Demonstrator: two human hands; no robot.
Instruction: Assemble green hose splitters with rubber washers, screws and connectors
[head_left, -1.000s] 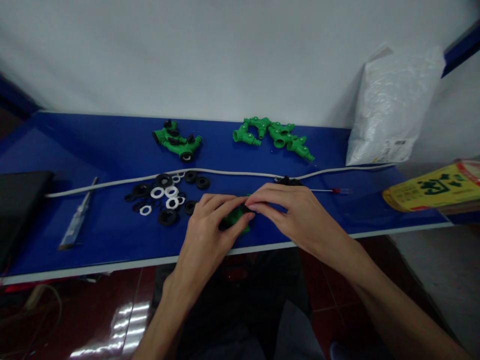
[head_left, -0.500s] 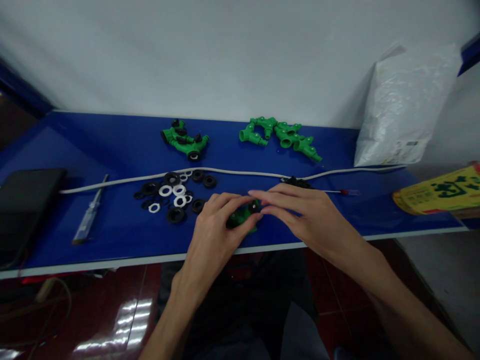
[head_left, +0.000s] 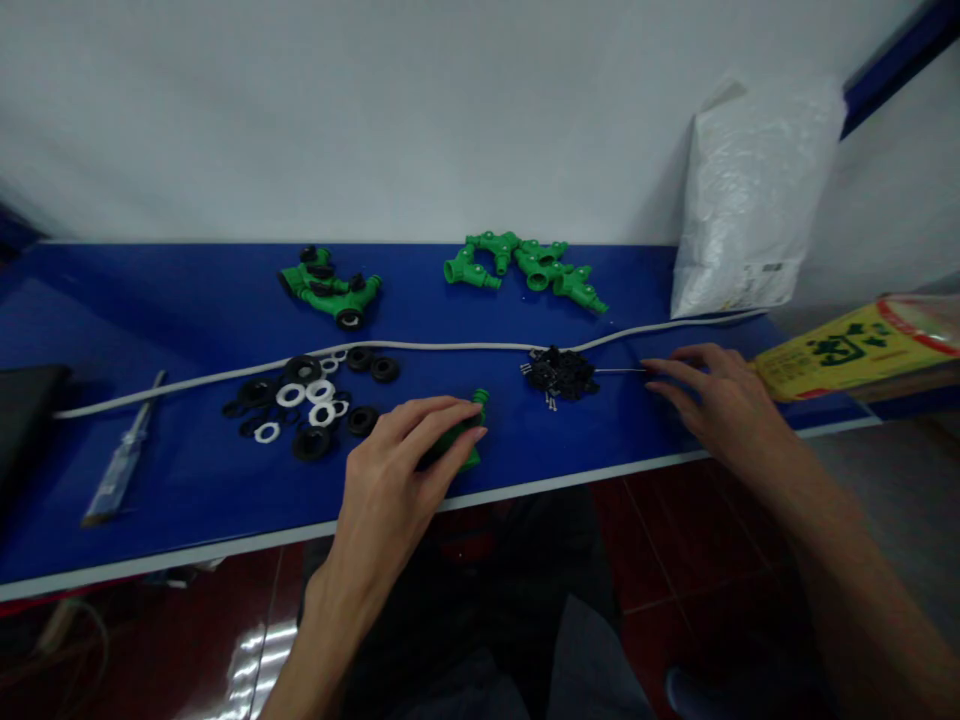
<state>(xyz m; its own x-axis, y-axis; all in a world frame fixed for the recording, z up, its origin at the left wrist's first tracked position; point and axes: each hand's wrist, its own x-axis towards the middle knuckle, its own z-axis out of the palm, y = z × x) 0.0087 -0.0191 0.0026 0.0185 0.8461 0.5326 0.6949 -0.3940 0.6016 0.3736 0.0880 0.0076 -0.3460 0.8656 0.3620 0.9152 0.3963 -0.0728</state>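
Observation:
My left hand [head_left: 409, 455] is closed around a green plastic hose connector [head_left: 480, 400] near the table's front edge; its fingers hide most of the piece. Over to the right, the fingertips of my right hand [head_left: 701, 385] are pinched at the handle end of a thin screwdriver [head_left: 619, 371]. The handle is hidden by the fingers, while the metal shaft points left. Beside the shaft's tip lies a pile of small black parts [head_left: 562, 373] with some tiny screws [head_left: 552, 403] at its edge.
Black and white rings [head_left: 291, 395] lie to the left. Green connectors with black fittings [head_left: 337, 295] and plain green ones [head_left: 536, 265] sit farther back. A white cable [head_left: 420, 346] crosses the blue table. A clear-handled screwdriver [head_left: 116, 475], white bag [head_left: 750, 200] and yellow package [head_left: 840, 350] are around.
My right hand has left the green connector and moved right to the screwdriver. My left hand still holds the connector. The view has shifted, and the black pile now shows fully.

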